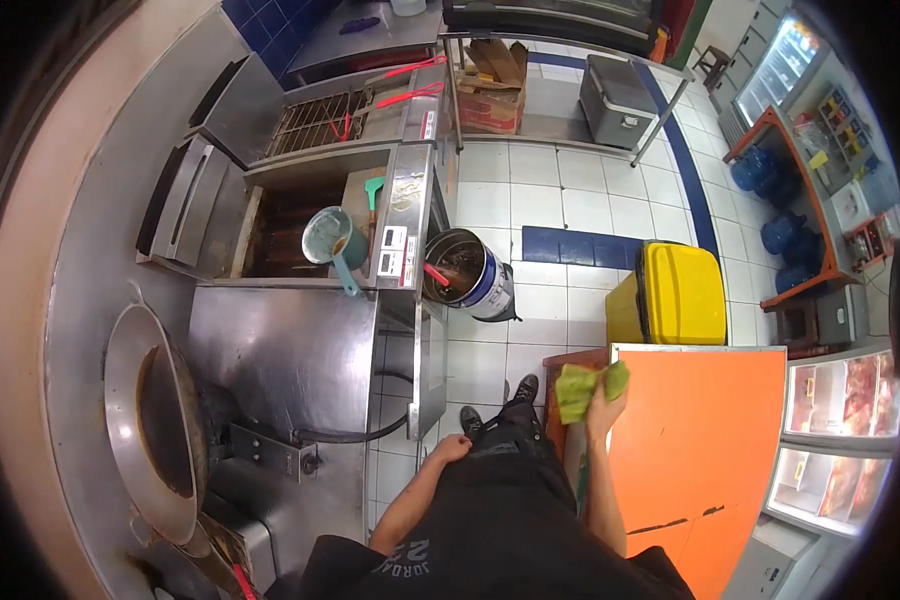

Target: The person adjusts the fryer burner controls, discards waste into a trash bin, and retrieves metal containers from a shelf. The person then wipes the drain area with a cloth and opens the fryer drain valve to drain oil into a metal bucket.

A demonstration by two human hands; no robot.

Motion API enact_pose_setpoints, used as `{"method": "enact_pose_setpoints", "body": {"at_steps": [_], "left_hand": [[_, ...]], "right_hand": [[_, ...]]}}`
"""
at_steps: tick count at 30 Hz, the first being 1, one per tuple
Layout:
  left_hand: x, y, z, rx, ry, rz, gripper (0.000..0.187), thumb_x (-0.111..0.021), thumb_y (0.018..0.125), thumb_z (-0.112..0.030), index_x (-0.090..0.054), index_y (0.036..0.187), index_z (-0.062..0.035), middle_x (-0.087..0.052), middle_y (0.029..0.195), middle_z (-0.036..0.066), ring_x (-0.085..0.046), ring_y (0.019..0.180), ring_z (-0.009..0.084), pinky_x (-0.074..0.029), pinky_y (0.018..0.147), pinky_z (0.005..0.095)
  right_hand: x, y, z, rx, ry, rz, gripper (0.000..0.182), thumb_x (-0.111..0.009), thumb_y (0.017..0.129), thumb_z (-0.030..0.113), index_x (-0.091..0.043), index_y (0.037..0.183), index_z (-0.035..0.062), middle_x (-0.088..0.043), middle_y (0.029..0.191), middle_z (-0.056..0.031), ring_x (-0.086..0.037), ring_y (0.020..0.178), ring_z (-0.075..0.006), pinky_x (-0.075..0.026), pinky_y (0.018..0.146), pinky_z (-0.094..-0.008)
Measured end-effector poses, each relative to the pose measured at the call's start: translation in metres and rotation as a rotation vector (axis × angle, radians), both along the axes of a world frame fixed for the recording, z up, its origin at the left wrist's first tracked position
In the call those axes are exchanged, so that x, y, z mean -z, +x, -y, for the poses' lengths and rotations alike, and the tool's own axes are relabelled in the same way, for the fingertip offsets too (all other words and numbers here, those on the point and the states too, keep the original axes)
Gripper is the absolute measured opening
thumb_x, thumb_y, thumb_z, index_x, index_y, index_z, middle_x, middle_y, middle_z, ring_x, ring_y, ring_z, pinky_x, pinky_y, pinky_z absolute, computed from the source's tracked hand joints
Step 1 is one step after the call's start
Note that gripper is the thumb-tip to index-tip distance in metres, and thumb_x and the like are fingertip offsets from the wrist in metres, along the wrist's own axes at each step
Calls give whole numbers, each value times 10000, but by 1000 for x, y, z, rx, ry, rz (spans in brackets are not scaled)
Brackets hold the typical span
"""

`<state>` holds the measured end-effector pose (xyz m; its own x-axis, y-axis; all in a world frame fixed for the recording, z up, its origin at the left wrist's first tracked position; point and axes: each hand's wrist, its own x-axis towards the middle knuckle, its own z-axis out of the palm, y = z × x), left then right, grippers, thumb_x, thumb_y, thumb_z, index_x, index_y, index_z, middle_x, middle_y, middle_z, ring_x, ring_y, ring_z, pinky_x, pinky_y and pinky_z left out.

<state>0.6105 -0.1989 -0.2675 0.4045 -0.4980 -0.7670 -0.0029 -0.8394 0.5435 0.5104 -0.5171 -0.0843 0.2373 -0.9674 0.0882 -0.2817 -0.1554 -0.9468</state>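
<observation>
My right hand (608, 410) grips a crumpled green cloth (576, 392) over the near left corner of an orange tabletop (700, 440). Part of the cloth hangs past the tabletop's edge, and some of it bunches up above my fingers. Beside my thigh, my left hand (455, 447) is loosely closed, with nothing visible in it. A steel counter (280, 335) and a burner unit with a knob stand to its left. Neither hand touches the counter.
Left, a large wok (130, 400) holds dark liquid. A fryer (260, 180) carries a pale-blue dipper (326, 236) and a green-headed brush (373, 190). On the tiled floor stand a bucket (500, 285) of dark liquid and a yellow bin (685, 295).
</observation>
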Motion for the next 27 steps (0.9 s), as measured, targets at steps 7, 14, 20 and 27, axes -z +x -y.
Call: {"method": "enact_pose_setpoints", "body": {"at_steps": [7,14,20,27], "left_hand": [[3,14,-51,130,21,-118,457,-592,858,-409,-682,1150,-70,-675,1149,168,-634,1086,298,-472,944,398],[6,-10,-96,-69,-64,-259,469,-532,964,-392,-627,1201,2,-653,1187,119,-602,1081,220,-456,947,348],[44,-27,-139,-179,-105,-299,459,-538,930,-397,-668,1144,-12,-660,1188,159,-624,1099,271,-463,952,364],[84,-38,-150,-344,-48,-244,469,-603,878,-425,-696,1077,-11,-705,1059,149,-659,1003,237,-492,885,339]], "right_hand": [[-5,-55,-86,-34,147,-24,365,-616,922,102,-527,1246,-40,-597,1160,-120,-569,1079,-211,-435,964,-340],[-8,-60,-85,37,283,116,306,-594,923,65,-536,1207,-32,-609,1064,-98,-586,994,-184,-456,914,-324],[-4,-55,-80,67,227,69,239,-618,915,98,-576,1116,-25,-620,1005,-90,-583,937,-176,-466,858,-324],[1,-55,-78,98,236,74,217,-635,912,130,-602,1052,-32,-629,991,-97,-583,913,-174,-463,837,-322]]}}
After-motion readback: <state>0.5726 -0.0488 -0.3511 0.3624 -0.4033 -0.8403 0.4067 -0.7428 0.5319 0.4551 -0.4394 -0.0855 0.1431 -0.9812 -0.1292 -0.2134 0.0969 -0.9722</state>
